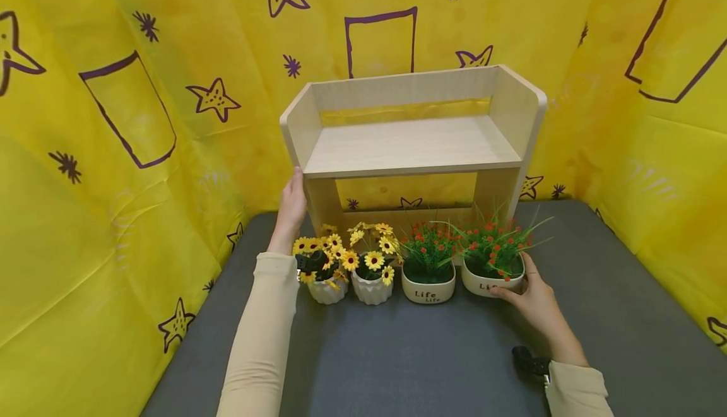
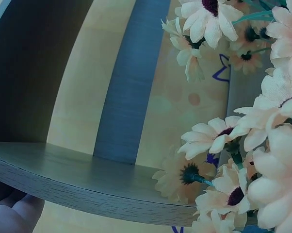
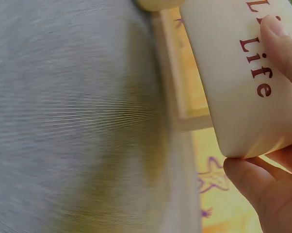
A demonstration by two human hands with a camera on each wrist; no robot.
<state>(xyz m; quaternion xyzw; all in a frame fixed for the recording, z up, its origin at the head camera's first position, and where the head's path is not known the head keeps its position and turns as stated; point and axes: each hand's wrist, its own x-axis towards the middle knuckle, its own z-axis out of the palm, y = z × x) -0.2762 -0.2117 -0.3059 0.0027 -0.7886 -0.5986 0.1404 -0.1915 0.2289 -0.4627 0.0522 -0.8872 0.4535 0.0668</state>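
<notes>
My right hand [image 1: 536,303] holds a cream oval pot [image 1: 483,286] of red-flowered grass, thumb on its lettered front and fingers around its end. The right wrist view shows this pot's base raised off the table. My left hand [image 1: 291,209] touches the outer left side of a pale wooden two-level shelf [image 1: 414,146]; the panel hides part of its fingers in the left wrist view. Before the shelf stand a matching red-flowered pot [image 1: 428,291] and two white fluted pots of yellow daisies, the middle one [image 1: 372,291] and the left one [image 1: 327,292].
A dark grey table [image 1: 397,354] carries everything. Yellow cloth [image 1: 227,152] with purple drawings hangs behind the shelf and on both sides. The left forearm passes close to the leftmost daisies.
</notes>
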